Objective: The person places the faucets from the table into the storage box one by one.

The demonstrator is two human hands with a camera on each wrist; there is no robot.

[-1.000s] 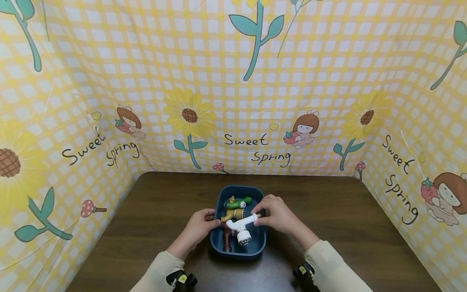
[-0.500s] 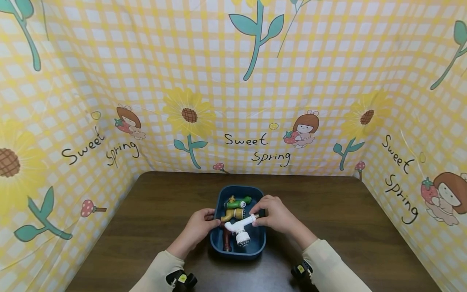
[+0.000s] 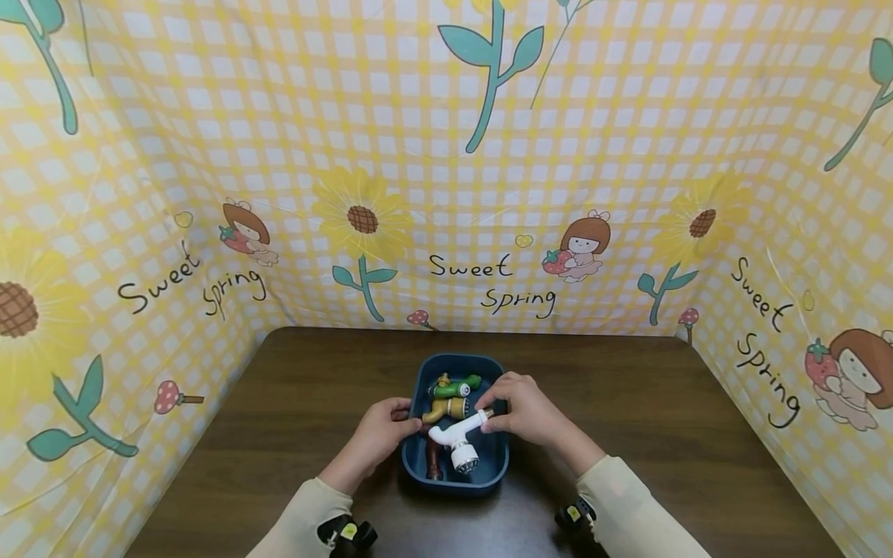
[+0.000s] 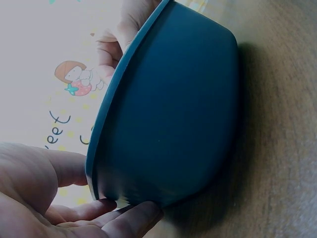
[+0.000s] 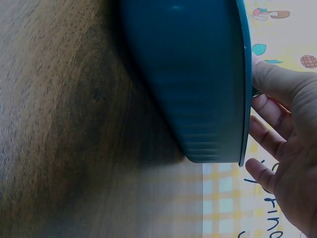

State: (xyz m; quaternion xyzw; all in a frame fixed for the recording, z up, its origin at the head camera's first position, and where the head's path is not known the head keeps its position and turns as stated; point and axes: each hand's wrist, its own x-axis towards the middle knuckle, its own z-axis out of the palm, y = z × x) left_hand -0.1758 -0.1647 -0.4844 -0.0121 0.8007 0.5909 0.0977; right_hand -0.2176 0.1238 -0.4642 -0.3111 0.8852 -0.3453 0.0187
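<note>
A dark blue basin (image 3: 456, 488) stands on the table with several taps in it. My left hand (image 3: 382, 434) grips its left rim, thumb over the edge and fingers against the outer wall, as the left wrist view shows (image 4: 124, 218). With thumb and fingertips my right hand (image 3: 526, 409) pinches the threaded end of a white tap (image 3: 460, 435) at the basin's right side. Beneath the white tap lies a dark red-brown tap (image 3: 433, 457), partly hidden. Farther back are a brass-yellow tap (image 3: 446, 410) and a green tap (image 3: 452, 390).
The brown wooden table (image 3: 300, 387) extends around the basin. A yellow-and-white checked cloth (image 3: 474, 194) with printed flowers and figures rises behind it and along both sides. Each wrist wears a small black camera (image 3: 346, 535).
My right hand has shifted slightly left with the white tap, which now sits a little farther left over the red-brown one. The left hand and basin stay in place.
</note>
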